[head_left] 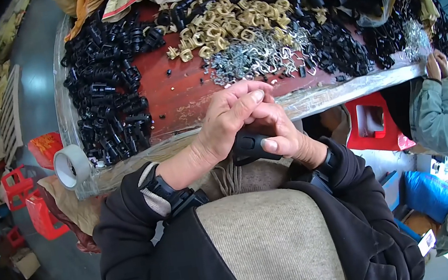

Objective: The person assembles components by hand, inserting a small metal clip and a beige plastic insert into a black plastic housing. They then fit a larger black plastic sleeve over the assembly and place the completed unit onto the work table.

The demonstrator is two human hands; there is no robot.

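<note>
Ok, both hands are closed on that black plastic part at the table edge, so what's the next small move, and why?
Probably finish pressing the pieces together in the black plastic part before reaching out. The left hand and right hand both clamp it over the lap, and neither has a free finger. The pile of small silver metal clips lies just beyond, on the table.

My one view sits on the head, looking steeply down and forward, close over the chest; the tabletop (183, 97) fills the upper frame, fisheye-bent at the rim.
</note>
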